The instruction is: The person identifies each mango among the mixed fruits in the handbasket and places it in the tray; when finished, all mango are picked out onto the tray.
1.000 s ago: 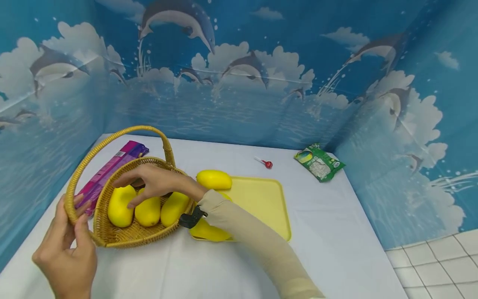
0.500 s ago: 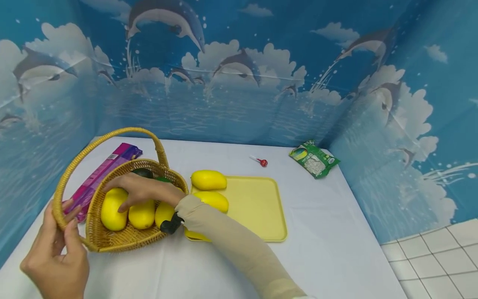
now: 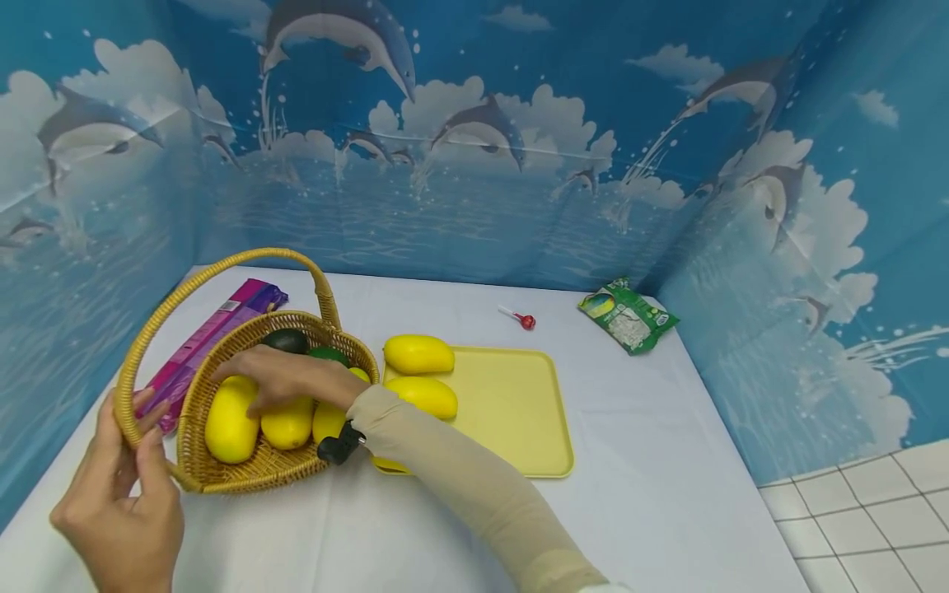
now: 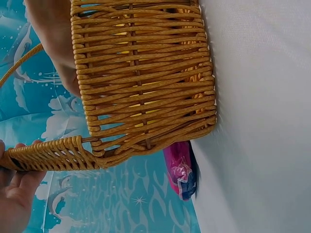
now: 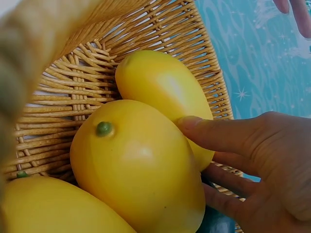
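Observation:
My left hand (image 3: pixel 122 502) holds the handle (image 3: pixel 124 395) of a wicker basket (image 3: pixel 245 486) on its left side; the left wrist view shows its fingers around the handle (image 4: pixel 48 155). Inside lie several yellow mangoes. Reaching into the basket, my right hand (image 3: pixel 278 375) grips the leftmost mango (image 3: pixel 231 420). In the right wrist view its thumb (image 5: pixel 194 124) presses that mango (image 5: pixel 160 82), and the other fingers curl round its end, partly hidden. A middle mango (image 5: pixel 136 155) with a green stem lies right against it. Dark green rounded fruit (image 3: pixel 287 339) sits at the basket's back.
Right of the basket is a yellow tray (image 3: pixel 511 412), with mangoes (image 3: pixel 418 354) along its left side, partly covered by my sleeve. A purple packet (image 3: pixel 211 338) lies behind the basket. Farther back are a red lollipop (image 3: pixel 527 321) and a green packet (image 3: pixel 628 317).
My right hand has lowered into the basket, its thumb now down between the leftmost and middle mangoes. The dark green fruit at the back has come into sight. My left hand stays on the handle.

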Demonstrator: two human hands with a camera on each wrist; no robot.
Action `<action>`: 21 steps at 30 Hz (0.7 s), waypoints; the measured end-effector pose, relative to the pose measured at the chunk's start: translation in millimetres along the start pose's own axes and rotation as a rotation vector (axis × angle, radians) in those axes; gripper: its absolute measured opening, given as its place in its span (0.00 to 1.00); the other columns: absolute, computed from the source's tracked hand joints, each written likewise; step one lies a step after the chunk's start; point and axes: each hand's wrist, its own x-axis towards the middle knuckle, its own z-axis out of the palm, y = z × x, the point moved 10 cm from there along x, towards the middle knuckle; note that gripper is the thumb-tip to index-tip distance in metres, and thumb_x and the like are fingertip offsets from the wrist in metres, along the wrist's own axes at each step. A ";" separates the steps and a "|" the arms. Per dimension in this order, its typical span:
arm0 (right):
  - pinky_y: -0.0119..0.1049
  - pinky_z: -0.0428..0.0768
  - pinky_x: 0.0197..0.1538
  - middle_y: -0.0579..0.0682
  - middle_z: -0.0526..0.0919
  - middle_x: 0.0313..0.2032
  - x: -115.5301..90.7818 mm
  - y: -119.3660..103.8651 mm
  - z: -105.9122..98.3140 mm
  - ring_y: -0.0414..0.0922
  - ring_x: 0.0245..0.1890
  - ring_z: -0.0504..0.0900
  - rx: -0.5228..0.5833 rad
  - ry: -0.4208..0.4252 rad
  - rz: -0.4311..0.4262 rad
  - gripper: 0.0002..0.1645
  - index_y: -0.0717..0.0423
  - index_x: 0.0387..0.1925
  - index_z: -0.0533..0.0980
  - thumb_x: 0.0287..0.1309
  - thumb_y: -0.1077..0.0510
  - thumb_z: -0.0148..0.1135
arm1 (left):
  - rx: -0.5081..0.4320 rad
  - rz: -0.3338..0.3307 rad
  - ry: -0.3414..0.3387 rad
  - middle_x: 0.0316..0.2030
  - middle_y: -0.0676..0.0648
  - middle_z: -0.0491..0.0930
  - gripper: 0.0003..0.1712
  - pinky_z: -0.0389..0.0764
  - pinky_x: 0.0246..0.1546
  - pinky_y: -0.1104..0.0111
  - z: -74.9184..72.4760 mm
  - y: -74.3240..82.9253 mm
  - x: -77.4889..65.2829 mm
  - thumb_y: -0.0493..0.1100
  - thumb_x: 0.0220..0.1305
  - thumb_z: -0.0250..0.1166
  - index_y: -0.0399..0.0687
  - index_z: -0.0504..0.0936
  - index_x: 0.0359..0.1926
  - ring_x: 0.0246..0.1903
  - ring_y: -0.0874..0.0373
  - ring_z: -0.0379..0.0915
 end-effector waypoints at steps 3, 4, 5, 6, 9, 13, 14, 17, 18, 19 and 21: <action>0.19 0.52 0.79 0.37 0.67 0.79 -0.6 -1.5 -2.0 0.33 0.80 0.60 -0.008 0.004 0.002 0.40 0.41 0.81 0.66 0.73 0.50 0.70 | -0.053 -0.011 0.037 0.63 0.40 0.85 0.30 0.81 0.55 0.81 -1.1 -1.8 0.9 0.29 0.75 0.65 0.50 0.78 0.74 0.60 0.65 0.84; 0.19 0.52 0.79 0.37 0.67 0.79 -0.9 -1.6 -2.4 0.33 0.80 0.60 -0.012 0.003 0.006 0.40 0.41 0.81 0.66 0.73 0.50 0.70 | -0.068 -0.014 0.050 0.62 0.40 0.85 0.29 0.81 0.55 0.81 -1.5 -2.1 1.1 0.28 0.74 0.65 0.49 0.80 0.73 0.59 0.66 0.84; 0.19 0.52 0.79 0.37 0.68 0.79 -1.0 -2.0 -2.8 0.33 0.79 0.60 -0.018 0.003 0.007 0.40 0.41 0.81 0.66 0.73 0.50 0.70 | -0.081 -0.019 0.062 0.61 0.40 0.86 0.29 0.81 0.55 0.82 -1.9 -2.5 1.1 0.28 0.73 0.66 0.48 0.81 0.72 0.58 0.66 0.85; 0.18 0.52 0.79 0.37 0.68 0.79 -1.2 -2.5 -3.4 0.33 0.79 0.60 -0.020 0.004 0.007 0.40 0.41 0.82 0.66 0.74 0.51 0.70 | -0.091 -0.017 0.064 0.61 0.39 0.86 0.29 0.81 0.55 0.82 -1.9 -2.2 1.1 0.27 0.73 0.66 0.47 0.81 0.71 0.58 0.66 0.85; 0.18 0.53 0.78 0.38 0.68 0.79 -0.9 -5.3 -5.5 0.33 0.79 0.61 -0.039 0.013 -0.005 0.40 0.43 0.82 0.66 0.74 0.52 0.70 | -0.106 -0.015 0.067 0.61 0.38 0.86 0.29 0.81 0.54 0.82 -2.1 -0.5 1.2 0.26 0.72 0.65 0.46 0.81 0.71 0.57 0.68 0.85; 0.18 0.51 0.79 0.38 0.68 0.79 -1.3 -8.7 -7.4 0.33 0.80 0.60 -0.049 0.014 -0.012 0.39 0.44 0.81 0.68 0.74 0.54 0.69 | -0.128 -0.012 0.068 0.61 0.37 0.85 0.29 0.81 0.54 0.82 -1.9 2.6 1.5 0.25 0.72 0.65 0.46 0.81 0.71 0.57 0.68 0.84; 0.18 0.50 0.79 0.37 0.68 0.79 -1.4 -9.2 -7.5 0.33 0.80 0.59 -0.047 0.007 -0.007 0.38 0.43 0.81 0.68 0.74 0.54 0.69 | -0.128 -0.012 0.067 0.61 0.37 0.85 0.30 0.81 0.54 0.82 -2.0 2.9 1.6 0.25 0.72 0.65 0.46 0.81 0.71 0.57 0.69 0.84; 0.18 0.49 0.80 0.35 0.66 0.80 -1.1 -10.1 -7.3 0.32 0.81 0.56 -0.045 -0.029 0.014 0.38 0.41 0.81 0.67 0.75 0.55 0.67 | -0.143 -0.003 0.067 0.61 0.36 0.85 0.30 0.82 0.54 0.82 -2.1 2.2 1.8 0.25 0.72 0.65 0.45 0.80 0.71 0.57 0.68 0.85; 0.19 0.49 0.80 0.35 0.66 0.80 -1.0 -10.4 -7.5 0.32 0.81 0.56 -0.047 -0.039 0.020 0.38 0.40 0.81 0.67 0.76 0.55 0.67 | -0.141 -0.001 0.063 0.61 0.36 0.85 0.30 0.82 0.54 0.82 -2.0 1.5 1.8 0.25 0.72 0.65 0.45 0.80 0.71 0.57 0.68 0.85; 0.19 0.49 0.80 0.35 0.66 0.79 -0.8 -10.8 -7.8 0.32 0.81 0.56 -0.049 -0.048 0.026 0.37 0.40 0.81 0.67 0.76 0.55 0.67 | -0.142 0.002 0.061 0.61 0.36 0.85 0.30 0.82 0.54 0.82 -1.8 0.9 1.8 0.25 0.72 0.64 0.45 0.80 0.71 0.57 0.68 0.85; 0.19 0.50 0.80 0.35 0.67 0.79 -0.3 -11.2 -8.5 0.32 0.80 0.57 -0.054 -0.059 0.035 0.37 0.39 0.80 0.68 0.76 0.56 0.66 | -0.137 0.003 0.056 0.62 0.36 0.85 0.30 0.82 0.54 0.82 -1.4 -0.6 1.3 0.25 0.72 0.65 0.46 0.80 0.72 0.57 0.68 0.85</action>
